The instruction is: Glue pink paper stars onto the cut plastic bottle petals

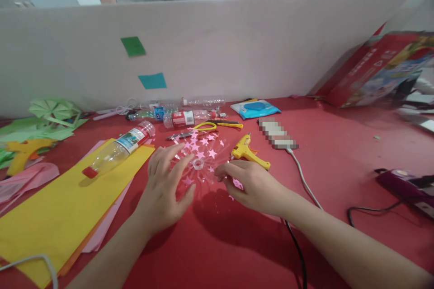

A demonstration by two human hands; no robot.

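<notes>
Two bare hands flank a clear plastic piece (pixel 198 163), its strips spread out on the red table (pixel 339 153) around a ring-shaped neck. With that neck as the clock's centre, many pink stars (pixel 212 153) crowd near 12 and 1; fewer show between 4 and 8. The left hand (pixel 162 189) sits at 8, fingers spread apart by the plastic's edge; contact is hard to tell. The right hand (pixel 256 185) is at 4, fingers curled toward the thumb; whether it pinches anything cannot be told.

The step looks like placing stars on the strips. Steadying the neck with the left fingers should help, as thin strips probably shift easily; each star is best handled by its points. The yellow glue gun (pixel 242 147) lies near 2, so keep the right knuckles clear of its possibly hot tip.
</notes>
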